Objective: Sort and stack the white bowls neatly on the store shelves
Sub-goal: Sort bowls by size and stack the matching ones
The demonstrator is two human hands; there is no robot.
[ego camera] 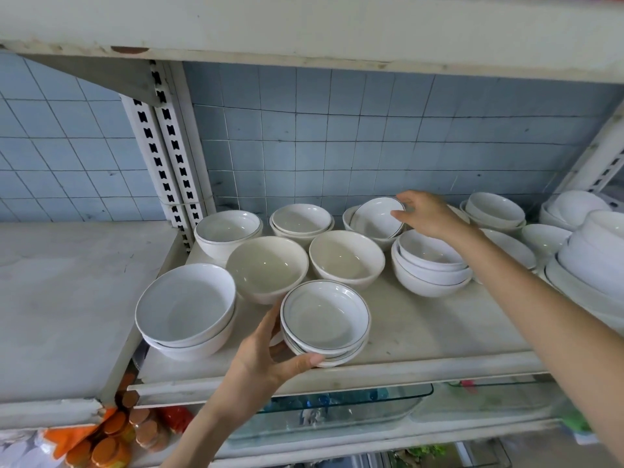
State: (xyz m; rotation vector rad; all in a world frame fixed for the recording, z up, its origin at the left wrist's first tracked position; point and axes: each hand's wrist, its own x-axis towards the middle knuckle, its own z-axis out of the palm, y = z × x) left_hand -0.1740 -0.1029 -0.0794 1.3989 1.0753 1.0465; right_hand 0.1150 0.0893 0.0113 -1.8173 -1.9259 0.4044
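Several white bowls stand on a white shelf (422, 325). My left hand (266, 352) grips a short stack of dark-rimmed bowls (326, 320) at the shelf's front edge, thumb under its near side. My right hand (427, 214) reaches to the back and holds a tilted dark-rimmed bowl (376, 216) by its rim, leaning in another bowl. Two cream bowls (266, 266) (346, 256) sit singly in the middle. Stacks stand at front left (185, 307), back left (228, 231), back centre (301, 220) and right of centre (429, 261).
More white bowl stacks (494, 209) (594, 251) crowd the right end. A slotted upright post (172, 153) divides this shelf from a bare one (67, 292) on the left. Blue tiles (371, 136) back it. Glass dishes (337, 410) and orange-lidded jars (111, 440) lie below. Another shelf hangs overhead.
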